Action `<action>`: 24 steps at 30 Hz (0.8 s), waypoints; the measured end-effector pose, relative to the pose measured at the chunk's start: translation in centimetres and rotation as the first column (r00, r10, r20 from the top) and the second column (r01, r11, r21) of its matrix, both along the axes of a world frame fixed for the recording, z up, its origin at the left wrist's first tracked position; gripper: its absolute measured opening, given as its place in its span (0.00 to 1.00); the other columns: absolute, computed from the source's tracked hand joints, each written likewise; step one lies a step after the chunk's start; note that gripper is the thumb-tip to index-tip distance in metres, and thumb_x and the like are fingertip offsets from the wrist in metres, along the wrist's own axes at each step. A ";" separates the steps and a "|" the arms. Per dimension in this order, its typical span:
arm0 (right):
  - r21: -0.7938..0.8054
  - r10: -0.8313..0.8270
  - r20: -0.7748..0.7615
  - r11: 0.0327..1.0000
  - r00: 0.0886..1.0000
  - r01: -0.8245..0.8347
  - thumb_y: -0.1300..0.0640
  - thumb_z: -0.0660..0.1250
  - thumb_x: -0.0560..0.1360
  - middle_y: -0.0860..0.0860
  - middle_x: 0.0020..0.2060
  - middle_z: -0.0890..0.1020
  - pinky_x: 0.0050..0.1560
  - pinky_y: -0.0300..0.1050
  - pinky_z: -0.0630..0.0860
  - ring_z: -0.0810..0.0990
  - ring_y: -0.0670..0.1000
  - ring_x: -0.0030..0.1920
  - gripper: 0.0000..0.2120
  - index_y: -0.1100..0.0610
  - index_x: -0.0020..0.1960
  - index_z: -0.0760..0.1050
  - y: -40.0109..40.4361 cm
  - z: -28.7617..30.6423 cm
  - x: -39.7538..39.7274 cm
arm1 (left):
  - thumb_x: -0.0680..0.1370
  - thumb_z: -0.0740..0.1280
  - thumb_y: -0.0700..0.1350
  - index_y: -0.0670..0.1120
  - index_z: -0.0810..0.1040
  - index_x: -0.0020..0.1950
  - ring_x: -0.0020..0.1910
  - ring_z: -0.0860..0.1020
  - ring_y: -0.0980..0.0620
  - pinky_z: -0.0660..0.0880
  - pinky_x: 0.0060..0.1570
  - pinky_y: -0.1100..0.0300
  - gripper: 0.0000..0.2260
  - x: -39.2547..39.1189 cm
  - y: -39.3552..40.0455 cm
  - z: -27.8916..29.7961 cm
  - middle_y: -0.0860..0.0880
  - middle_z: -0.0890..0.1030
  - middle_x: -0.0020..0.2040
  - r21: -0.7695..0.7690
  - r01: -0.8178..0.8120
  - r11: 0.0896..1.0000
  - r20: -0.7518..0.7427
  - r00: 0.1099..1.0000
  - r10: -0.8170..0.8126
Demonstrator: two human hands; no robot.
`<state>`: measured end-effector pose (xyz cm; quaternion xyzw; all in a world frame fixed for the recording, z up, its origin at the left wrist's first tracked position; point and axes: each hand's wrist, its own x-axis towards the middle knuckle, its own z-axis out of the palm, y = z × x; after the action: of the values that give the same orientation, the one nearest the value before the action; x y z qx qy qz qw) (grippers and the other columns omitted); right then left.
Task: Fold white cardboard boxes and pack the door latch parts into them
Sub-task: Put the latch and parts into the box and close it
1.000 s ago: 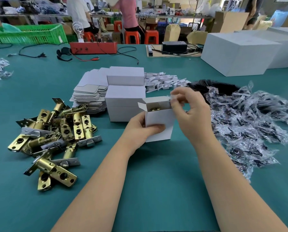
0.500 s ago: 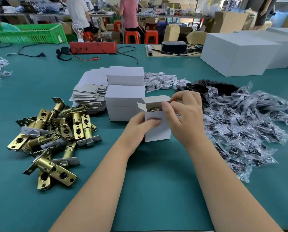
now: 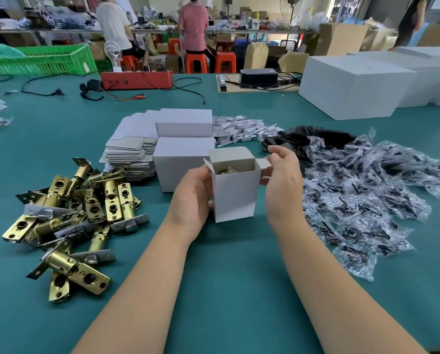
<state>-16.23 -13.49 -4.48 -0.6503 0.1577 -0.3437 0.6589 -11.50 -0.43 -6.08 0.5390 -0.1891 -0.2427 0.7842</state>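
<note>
A small white cardboard box (image 3: pixel 235 195) stands upright on the green table (image 3: pixel 213 290), its top flaps open. A brass latch part (image 3: pixel 226 170) shows inside it. My left hand (image 3: pixel 192 198) grips the box's left side. My right hand (image 3: pixel 282 182) holds the right side, thumb and fingers at the right flap. A heap of brass door latches (image 3: pixel 78 210) lies to the left. Flat box blanks (image 3: pixel 129 152) are stacked behind, next to two folded white boxes (image 3: pixel 184 139).
Clear bags of black screws (image 3: pixel 367 198) cover the table at right. Small white card pieces (image 3: pixel 241 129) lie behind the boxes. Large white cartons (image 3: pixel 354 88) stand at the back right, a red device (image 3: pixel 137 80) with cables and a green crate (image 3: pixel 42 58) at the back left. People work beyond.
My right hand has left the box's top opening and moved to its right side. The box now stands straighter and nearer the camera, its inside in view.
</note>
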 end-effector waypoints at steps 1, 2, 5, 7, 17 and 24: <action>0.166 0.020 0.014 0.986 1.000 -0.022 0.58 0.54 0.78 0.44 0.36 0.77 0.36 0.39 0.74 0.75 0.43 0.32 0.10 0.50 0.51 0.73 -0.3 0.1 0.2 | 0.73 0.56 0.54 0.55 0.83 0.44 0.40 0.78 0.57 0.68 0.36 0.60 0.15 -0.1 -0.1 0.0 0.55 0.83 0.43 0.021 -0.014 1.000 0.024 1.000 0.013; 0.321 0.048 0.045 0.945 0.998 -0.060 0.61 0.53 0.79 0.45 0.32 0.78 0.32 0.37 0.74 0.75 0.42 0.29 0.12 0.51 0.50 0.74 -0.5 0.3 0.3 | 0.74 0.58 0.54 0.55 0.83 0.45 0.40 0.78 0.57 0.69 0.34 0.62 0.14 -0.1 -0.1 0.0 0.55 0.83 0.43 0.027 -0.035 0.999 0.040 0.999 0.033; 0.526 0.118 0.141 0.832 0.983 -0.175 0.64 0.54 0.79 0.47 0.29 0.79 0.28 0.36 0.72 0.74 0.44 0.27 0.13 0.54 0.51 0.76 -0.9 0.4 0.4 | 0.69 0.65 0.58 0.55 0.83 0.45 0.39 0.78 0.57 0.70 0.31 0.65 0.12 -0.3 -0.2 0.2 0.54 0.83 0.43 0.034 -0.107 0.994 0.086 0.991 0.104; 0.495 0.169 0.137 0.842 0.976 -0.215 0.67 0.57 0.78 0.48 0.29 0.78 0.29 0.36 0.72 0.73 0.45 0.29 0.13 0.53 0.51 0.76 -0.8 0.4 0.4 | 0.67 0.66 0.56 0.55 0.83 0.47 0.38 0.77 0.56 0.70 0.33 0.64 0.12 -0.5 -0.2 0.4 0.53 0.83 0.42 0.039 -0.142 0.989 0.124 0.983 0.137; 0.157 0.460 0.168 0.861 0.872 -0.484 0.69 0.59 0.78 0.50 0.51 0.80 0.55 0.46 0.76 0.78 0.48 0.51 0.20 0.47 0.59 0.75 0.3 0.2 -0.3 | 0.73 0.61 0.34 0.54 0.84 0.53 0.50 0.80 0.53 0.76 0.45 0.63 0.20 -1.3 -0.1 1.3 0.50 0.84 0.52 -0.175 -0.167 0.970 0.154 0.969 0.194; 0.144 0.439 0.229 0.867 0.869 -0.476 0.70 0.55 0.72 0.47 0.40 0.83 0.41 0.36 0.74 0.81 0.45 0.42 0.23 0.51 0.29 0.80 0.2 0.0 -0.2 | 0.66 0.65 0.33 0.51 0.83 0.29 0.47 0.81 0.54 0.72 0.45 0.59 0.15 -1.5 0.1 1.5 0.54 0.84 0.43 -0.137 -0.194 0.971 0.205 0.954 0.219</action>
<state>-16.46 -13.26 -4.49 -0.5653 -0.0317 -0.2200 0.7944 -12.96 -0.31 -4.55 0.5331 -0.2302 -0.0873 0.8095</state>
